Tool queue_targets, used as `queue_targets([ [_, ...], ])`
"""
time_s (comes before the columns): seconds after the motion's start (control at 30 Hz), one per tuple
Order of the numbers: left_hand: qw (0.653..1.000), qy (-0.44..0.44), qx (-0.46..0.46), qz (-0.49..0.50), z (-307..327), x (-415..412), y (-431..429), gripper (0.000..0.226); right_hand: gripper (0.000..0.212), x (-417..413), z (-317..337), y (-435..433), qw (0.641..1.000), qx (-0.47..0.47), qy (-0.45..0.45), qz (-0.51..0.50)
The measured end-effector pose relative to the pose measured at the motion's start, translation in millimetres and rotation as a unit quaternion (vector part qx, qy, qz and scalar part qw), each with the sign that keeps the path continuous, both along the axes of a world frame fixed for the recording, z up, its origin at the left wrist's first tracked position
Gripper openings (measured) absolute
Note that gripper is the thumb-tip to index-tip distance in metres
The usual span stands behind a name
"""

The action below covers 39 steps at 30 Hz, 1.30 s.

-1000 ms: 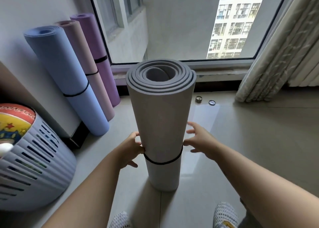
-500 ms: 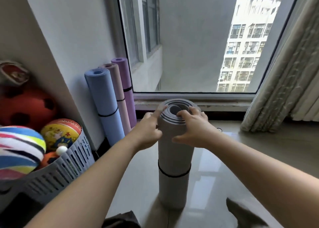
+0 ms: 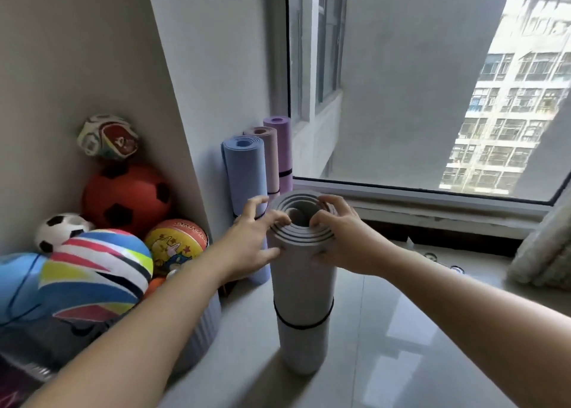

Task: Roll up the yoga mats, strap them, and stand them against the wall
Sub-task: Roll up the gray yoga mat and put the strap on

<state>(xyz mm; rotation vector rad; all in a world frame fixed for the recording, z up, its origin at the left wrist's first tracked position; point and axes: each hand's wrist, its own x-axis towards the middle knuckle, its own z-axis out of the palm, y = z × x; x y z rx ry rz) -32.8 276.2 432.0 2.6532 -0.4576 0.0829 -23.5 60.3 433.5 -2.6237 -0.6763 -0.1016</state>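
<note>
A rolled grey yoga mat (image 3: 302, 287) stands upright on the floor, a black strap (image 3: 304, 322) round its lower part. My left hand (image 3: 251, 237) grips its top rim from the left, fingertips curled over the spiral end. My right hand (image 3: 341, 237) grips the rim from the right, thumb on the outer side. Three strapped rolls lean against the wall behind: a blue mat (image 3: 245, 172), a pink mat (image 3: 268, 148) and a purple mat (image 3: 282, 148).
A grey slotted basket (image 3: 200, 330) heaped with several balls stands at the left, close to the grey roll. A window sill (image 3: 432, 203) runs behind, a curtain (image 3: 543, 250) hangs at the right. Two small round objects (image 3: 441, 262) lie on the tiled floor.
My hands went from the roll's middle up to its top rim. The view rose and swung left, bringing the ball basket and the wall further into sight.
</note>
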Motion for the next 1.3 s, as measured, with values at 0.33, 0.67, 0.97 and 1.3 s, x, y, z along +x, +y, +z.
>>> queue_targets([
  [0.33,0.995,-0.024,0.001,0.096,-25,113,78,0.061,0.061,155,-20,106,0.996,0.031,0.001,0.080],
  [0.67,0.986,-0.064,-0.021,0.155,-26,190,127,0.052,0.063,251,-19,169,0.992,0.041,-0.032,0.114],
  [0.97,0.972,-0.089,-0.022,0.216,-47,204,131,0.064,0.074,263,-37,189,0.996,0.053,-0.047,0.060],
  [1.3,0.967,-0.101,-0.027,0.233,-54,180,119,0.082,0.088,249,-44,181,0.997,0.031,-0.069,0.034],
])
